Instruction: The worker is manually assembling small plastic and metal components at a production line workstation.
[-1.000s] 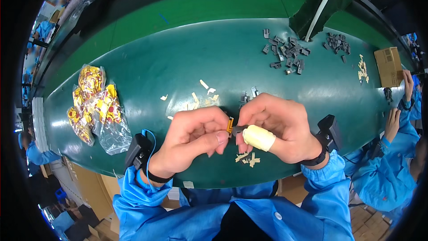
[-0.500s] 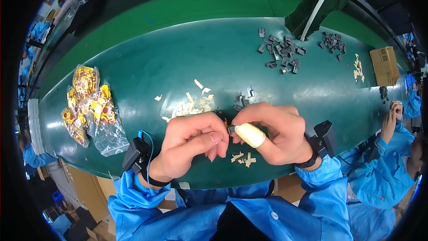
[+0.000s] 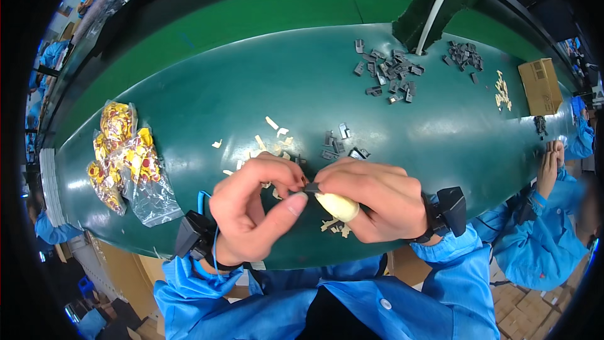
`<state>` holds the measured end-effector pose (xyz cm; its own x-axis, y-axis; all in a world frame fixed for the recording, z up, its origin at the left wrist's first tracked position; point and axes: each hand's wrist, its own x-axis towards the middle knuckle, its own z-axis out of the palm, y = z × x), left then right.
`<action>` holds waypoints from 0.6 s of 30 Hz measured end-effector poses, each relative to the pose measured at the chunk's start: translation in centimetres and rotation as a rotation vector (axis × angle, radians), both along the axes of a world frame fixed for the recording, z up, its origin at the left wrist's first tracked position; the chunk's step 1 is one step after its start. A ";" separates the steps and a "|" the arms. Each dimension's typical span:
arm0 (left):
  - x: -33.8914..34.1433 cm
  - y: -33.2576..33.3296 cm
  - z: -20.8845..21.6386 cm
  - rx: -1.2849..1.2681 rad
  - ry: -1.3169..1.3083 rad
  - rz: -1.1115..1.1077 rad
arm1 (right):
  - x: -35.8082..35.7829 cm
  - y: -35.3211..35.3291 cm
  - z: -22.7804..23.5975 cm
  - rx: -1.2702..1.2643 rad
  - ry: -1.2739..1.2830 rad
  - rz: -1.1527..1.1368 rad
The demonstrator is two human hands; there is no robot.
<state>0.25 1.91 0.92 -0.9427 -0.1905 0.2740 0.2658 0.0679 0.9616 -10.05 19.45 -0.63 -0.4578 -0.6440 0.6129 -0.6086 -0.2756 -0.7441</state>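
A small dark grey plastic part (image 3: 311,187) is held between my two hands, just above the near side of the green table (image 3: 245,101). My right hand (image 3: 377,198) pinches its right end; the thumb wears a pale yellow finger cover (image 3: 338,206). At the other end, my left hand (image 3: 255,211) is closed, thumb and forefinger meeting at the part. The fingers hide much of it. Pale cream strips (image 3: 277,132) lie scattered beyond my left hand, and more cream pieces (image 3: 335,226) lie below the fingers. Several dark grey plastic pieces (image 3: 333,143) rest beyond my right hand.
Clear bags of yellow and red parts (image 3: 129,157) lie at left. Far right of centre are piles of grey plastic pieces (image 3: 393,72), cream strips (image 3: 502,92) and a cardboard box (image 3: 540,87). A post (image 3: 428,16) stands behind. A co-worker's hand (image 3: 550,164) is at right.
My left thumb and forefinger have spread and come onto the part's left end. My right fingers have shifted slightly left and now point more level, still pinching the part.
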 end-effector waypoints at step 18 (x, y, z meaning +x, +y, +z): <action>0.1 -0.2 0.6 -0.379 0.339 0.054 | 0.2 -0.2 1.1 -0.087 -0.070 0.025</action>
